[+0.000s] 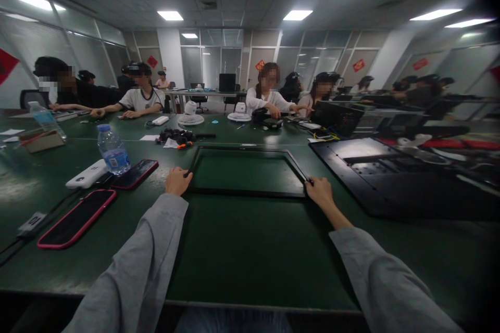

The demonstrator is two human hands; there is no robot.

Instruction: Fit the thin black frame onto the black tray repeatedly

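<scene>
A thin black rectangular frame, like a monitor bezel (246,193), is held just over the green table (250,255) in front of me. Its middle is open, and the green tabletop shows through. My left hand (178,181) is closed on its left side near the front corner. On the opposite side, my right hand (321,190) grips the right edge, also near the front corner. Whether the far edge touches the table, I cannot tell. To the right lies a large black panel (363,187) with a shiny patch, apart from my right hand.
Left of me are a red-edged phone (76,221), a second phone (136,174), a white power bank (86,174) with a cable and a water bottle (113,151). Beyond the bezel lie a dark pile of items (177,137) and white fans (190,119). Several people sit across the table.
</scene>
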